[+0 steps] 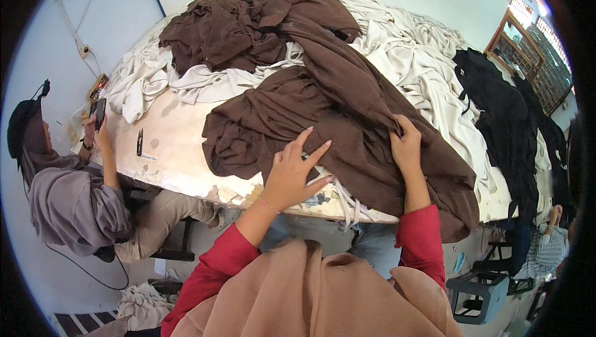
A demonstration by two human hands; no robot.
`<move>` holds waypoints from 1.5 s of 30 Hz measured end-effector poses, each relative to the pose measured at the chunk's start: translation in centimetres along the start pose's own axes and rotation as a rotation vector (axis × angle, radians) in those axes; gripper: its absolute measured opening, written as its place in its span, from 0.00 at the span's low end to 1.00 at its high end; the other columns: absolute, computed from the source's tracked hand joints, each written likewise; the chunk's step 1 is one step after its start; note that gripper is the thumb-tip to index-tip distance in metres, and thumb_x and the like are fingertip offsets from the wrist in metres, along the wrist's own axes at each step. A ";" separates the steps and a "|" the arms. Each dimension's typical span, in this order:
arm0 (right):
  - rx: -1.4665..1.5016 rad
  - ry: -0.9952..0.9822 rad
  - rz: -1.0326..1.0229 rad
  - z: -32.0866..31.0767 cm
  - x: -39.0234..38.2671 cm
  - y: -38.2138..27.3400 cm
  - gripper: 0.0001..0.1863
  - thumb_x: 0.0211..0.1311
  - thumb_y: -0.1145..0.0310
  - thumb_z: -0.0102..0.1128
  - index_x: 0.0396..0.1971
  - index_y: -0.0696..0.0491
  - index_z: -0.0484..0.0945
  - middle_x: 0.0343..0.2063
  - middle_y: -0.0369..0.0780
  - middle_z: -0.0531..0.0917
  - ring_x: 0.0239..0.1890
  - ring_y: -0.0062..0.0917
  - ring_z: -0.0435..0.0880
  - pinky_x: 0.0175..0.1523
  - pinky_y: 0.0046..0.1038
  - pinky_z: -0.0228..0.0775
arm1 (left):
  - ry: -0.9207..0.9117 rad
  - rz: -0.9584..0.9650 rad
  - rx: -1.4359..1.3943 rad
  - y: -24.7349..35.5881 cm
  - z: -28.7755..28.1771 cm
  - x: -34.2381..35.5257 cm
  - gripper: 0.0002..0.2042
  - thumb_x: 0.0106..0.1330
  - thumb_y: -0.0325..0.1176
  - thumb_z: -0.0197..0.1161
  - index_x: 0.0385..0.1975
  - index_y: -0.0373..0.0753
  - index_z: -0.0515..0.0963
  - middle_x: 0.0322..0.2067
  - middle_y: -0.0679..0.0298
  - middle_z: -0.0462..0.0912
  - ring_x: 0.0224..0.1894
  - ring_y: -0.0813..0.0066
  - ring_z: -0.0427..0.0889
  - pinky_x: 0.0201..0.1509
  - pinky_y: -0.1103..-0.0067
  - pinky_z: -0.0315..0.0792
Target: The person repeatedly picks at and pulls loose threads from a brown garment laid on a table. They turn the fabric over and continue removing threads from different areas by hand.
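Observation:
A large brown cloth [323, 113] lies crumpled across the near part of a worn white table [177, 150]. My left hand [297, 172] hovers over its near edge with fingers spread, holding nothing. My right hand [406, 144] pinches a fold of the brown cloth a little further in. Both my sleeves are red. More brown cloth [242, 23] is heaped at the far side.
Cream cloth [410, 57] covers the far and right table; black cloth [506, 119] drapes the right edge. At the left a seated person in a grey hoodie [71, 200] holds a phone [100, 113]. A dark tool [139, 141] lies near them. Grey stool [475, 296] at lower right.

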State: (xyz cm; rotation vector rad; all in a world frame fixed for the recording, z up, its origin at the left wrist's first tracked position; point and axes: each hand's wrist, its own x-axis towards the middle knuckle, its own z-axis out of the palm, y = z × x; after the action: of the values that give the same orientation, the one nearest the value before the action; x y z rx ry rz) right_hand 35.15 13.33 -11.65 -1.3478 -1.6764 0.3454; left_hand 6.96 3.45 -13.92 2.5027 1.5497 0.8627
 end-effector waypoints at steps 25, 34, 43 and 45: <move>-0.149 0.548 -0.138 -29.1 -24.6 3.0 0.19 0.57 0.56 0.64 0.37 0.58 0.84 0.36 0.45 0.86 0.37 0.40 0.85 0.44 0.35 0.75 | -0.183 -0.232 -0.174 -1.8 -0.6 5.4 0.37 0.63 0.56 0.69 0.70 0.48 0.67 0.73 0.54 0.55 0.71 0.46 0.63 0.67 0.48 0.63; -1.136 0.600 0.785 -35.0 -28.5 8.2 0.23 0.62 0.54 0.59 0.45 0.59 0.81 0.44 0.45 0.83 0.45 0.35 0.84 0.49 0.35 0.74 | 0.226 0.170 -0.157 6.3 0.2 7.2 0.35 0.53 0.33 0.72 0.63 0.38 0.67 0.66 0.48 0.62 0.68 0.48 0.67 0.72 0.55 0.60; -0.276 0.594 0.353 -27.7 -19.4 4.0 0.27 0.65 0.58 0.62 0.56 0.61 0.76 0.54 0.44 0.81 0.53 0.33 0.82 0.57 0.35 0.74 | 0.122 0.186 -0.344 4.5 -3.2 4.3 0.22 0.50 0.18 0.57 0.49 0.29 0.76 0.45 0.46 0.81 0.50 0.42 0.79 0.55 0.61 0.75; 0.230 0.605 0.285 -23.3 -15.5 0.8 0.35 0.65 0.55 0.66 0.65 0.62 0.70 0.60 0.46 0.79 0.58 0.33 0.80 0.62 0.35 0.73 | 0.149 0.230 -0.364 5.7 -3.8 3.0 0.22 0.50 0.19 0.59 0.49 0.31 0.76 0.47 0.47 0.80 0.52 0.46 0.78 0.56 0.62 0.75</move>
State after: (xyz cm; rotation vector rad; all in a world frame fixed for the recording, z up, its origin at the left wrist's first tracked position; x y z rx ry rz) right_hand 53.43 -7.37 -7.25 -1.3454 -0.9211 0.2492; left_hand 10.64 2.31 -7.47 2.4169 1.0290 1.2587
